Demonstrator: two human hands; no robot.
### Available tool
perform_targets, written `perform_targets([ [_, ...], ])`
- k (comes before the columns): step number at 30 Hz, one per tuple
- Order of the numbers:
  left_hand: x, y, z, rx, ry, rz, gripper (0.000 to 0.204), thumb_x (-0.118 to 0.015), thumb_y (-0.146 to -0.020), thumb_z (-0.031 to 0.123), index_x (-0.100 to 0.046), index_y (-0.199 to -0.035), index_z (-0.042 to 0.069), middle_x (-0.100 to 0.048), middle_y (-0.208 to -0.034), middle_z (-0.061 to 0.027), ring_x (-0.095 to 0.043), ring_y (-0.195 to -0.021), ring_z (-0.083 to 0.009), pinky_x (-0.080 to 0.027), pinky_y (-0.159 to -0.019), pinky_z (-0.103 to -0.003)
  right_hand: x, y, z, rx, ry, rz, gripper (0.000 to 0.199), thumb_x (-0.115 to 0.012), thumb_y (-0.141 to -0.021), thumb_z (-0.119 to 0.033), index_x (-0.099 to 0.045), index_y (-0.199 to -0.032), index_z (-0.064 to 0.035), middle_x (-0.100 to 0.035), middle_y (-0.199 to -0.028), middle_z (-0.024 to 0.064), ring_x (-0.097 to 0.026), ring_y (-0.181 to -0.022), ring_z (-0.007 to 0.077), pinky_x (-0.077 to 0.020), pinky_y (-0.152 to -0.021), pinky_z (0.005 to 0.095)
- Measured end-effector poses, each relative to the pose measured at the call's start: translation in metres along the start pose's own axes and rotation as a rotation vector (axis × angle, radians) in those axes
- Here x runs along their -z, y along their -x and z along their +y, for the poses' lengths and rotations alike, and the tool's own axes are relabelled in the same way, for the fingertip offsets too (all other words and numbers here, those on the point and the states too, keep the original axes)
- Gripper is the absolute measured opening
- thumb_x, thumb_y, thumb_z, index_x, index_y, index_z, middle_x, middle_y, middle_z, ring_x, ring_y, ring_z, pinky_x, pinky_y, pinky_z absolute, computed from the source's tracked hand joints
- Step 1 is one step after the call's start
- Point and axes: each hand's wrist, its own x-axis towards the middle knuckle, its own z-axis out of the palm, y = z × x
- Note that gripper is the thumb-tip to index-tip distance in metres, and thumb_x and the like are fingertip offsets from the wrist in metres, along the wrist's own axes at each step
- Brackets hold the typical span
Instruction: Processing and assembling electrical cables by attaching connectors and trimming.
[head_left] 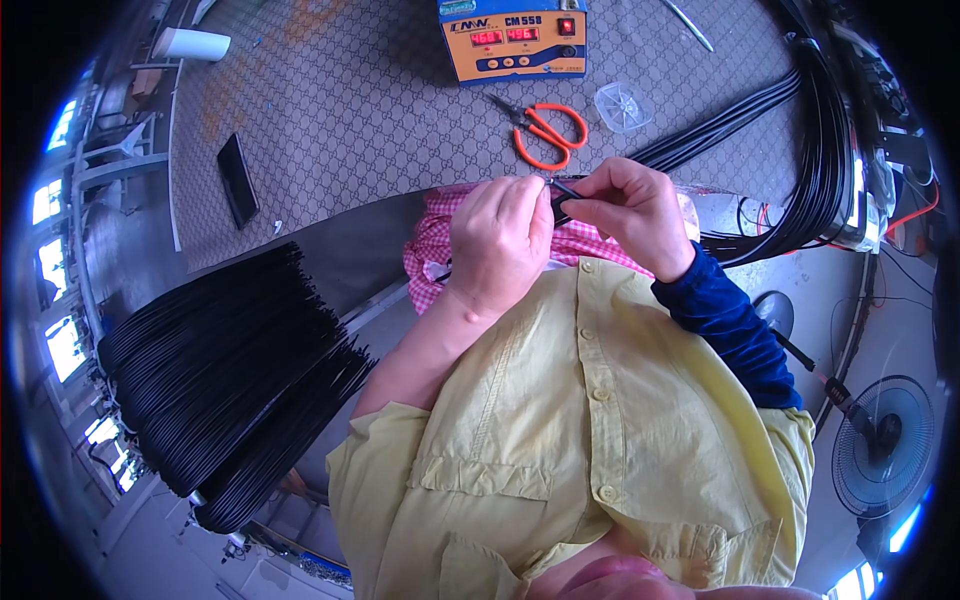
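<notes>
Pinches black cable [567, 190] between thumb and bent fingers of right hand [635, 208], near the edge of the patterned tabletop [370, 120]. Curls left hand [500, 232] closed at the cable's tip; cannot tell its exact hold. Faces orange-handled scissors [547, 136] just beyond, beside a clear plastic dish [623, 108].

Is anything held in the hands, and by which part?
Left hand and right hand pinch a thin, round black cable, apparently near one end; exact grip is hidden.
</notes>
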Motion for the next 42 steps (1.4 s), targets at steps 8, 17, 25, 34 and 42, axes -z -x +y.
perform_targets([
  [8, 0.01, -0.003, -0.003, 0.79, 0.932, -0.21, 0.005, -0.052, -0.075, 0.005, -0.055, -0.076, 0.0, -0.052, -0.06, -0.0048, -0.048, -0.051, -0.0112, -0.038, -0.049, -0.025, 0.001, -0.002, -0.008, 0.471, 0.366, 0.076, 0.013, -0.067, -0.063, 0.001, -0.056, -0.07, -0.0006, -0.05, -0.064, 0.0042, -0.052, -0.054, 0.0149, -0.04, -0.045, 0.0249],
  [17, 0.023, 0.031, 0.008, 1.347, 2.002, -0.428, 0.018, -0.043, -0.078, 0.017, -0.053, -0.069, 0.005, -0.047, -0.054, -0.0032, -0.036, -0.043, -0.011, -0.029, -0.048, -0.025, -0.006, 0.007, 0.004, 0.859, 0.584, 0.031, 0.021, -0.063, -0.054, 0.002, -0.057, -0.074, -0.0038, -0.049, -0.067, 0.0058, -0.054, -0.056, 0.0213, -0.0432, -0.045, 0.0299],
  [25, 0.081, 0.052, -0.01, 1.099, 1.599, -0.101, 0.017, -0.045, -0.079, 0.008, -0.05, -0.066, -0.002, -0.05, -0.063, -0.0093, -0.048, -0.053, -0.0145, -0.038, -0.047, -0.026, 0.024, -0.003, 0.007, 0.521, 0.552, 0.229, 0.015, -0.067, -0.065, 0.003, -0.057, -0.076, 0.0007, -0.051, -0.06, 0.0055, -0.05, -0.048, 0.0159, -0.0404, -0.047, 0.0249],
  [34, 0.075, 0.065, -0.048, 0.623, -0.224, -0.051, 0.039, -0.057, -0.069, -0.007, -0.056, -0.106, 0.008, -0.051, -0.082, -0.0079, -0.053, -0.071, -0.0159, -0.045, -0.063, -0.026, 0.017, 0.002, -0.006, -0.09, -0.158, -0.045, 0.011, -0.064, -0.076, -0.007, -0.057, -0.08, 0.0005, -0.054, -0.065, -0.0009, -0.048, -0.053, 0.004, -0.0381, -0.046, 0.017],
  [42, 0.014, 0.012, -0.005, 0.952, 1.273, -0.104, 0.023, -0.047, -0.088, 0.021, -0.055, -0.096, 0.0, -0.054, -0.074, -0.003, -0.049, -0.062, -0.0084, -0.039, -0.057, -0.02, 0.011, 0.006, -0.013, -0.169, -0.225, -0.136, 0.011, -0.063, -0.078, -0.011, -0.057, -0.08, -0.0017, -0.052, -0.064, -0.002, -0.046, -0.052, 0.0034, -0.0359, -0.045, 0.0167],
])
